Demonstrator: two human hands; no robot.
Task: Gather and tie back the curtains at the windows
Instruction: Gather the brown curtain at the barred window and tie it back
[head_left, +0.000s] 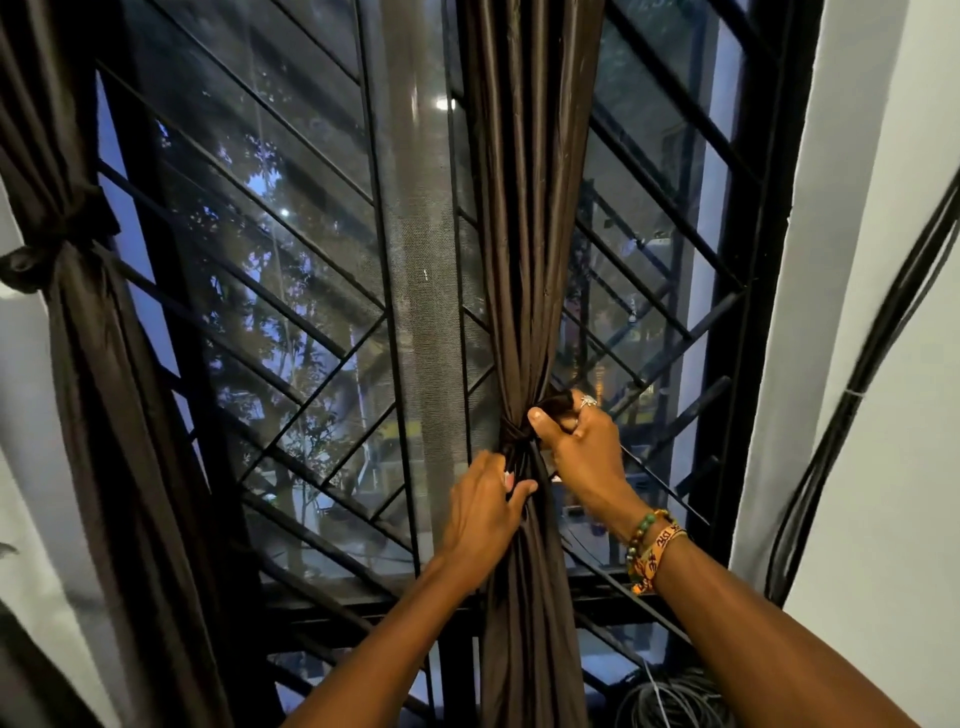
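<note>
A dark brown curtain (524, 234) hangs gathered into a narrow bundle at the middle of the window. A matching tie band (511, 434) is wrapped round it at its narrowest point. My left hand (480, 512) grips the bundle and one end of the band just below the knot. My right hand (582, 447) pinches the other end of the band beside the knot, pulling it up and to the right. A second brown curtain (78, 322) at the far left hangs tied back with its own knotted band (36, 260).
Black diagonal window bars (291, 291) and a mesh screen strip (415, 270) stand behind the curtains. Black cables (857, 384) run down the white wall at right, and a coil of cable (675, 701) lies on the sill at lower right.
</note>
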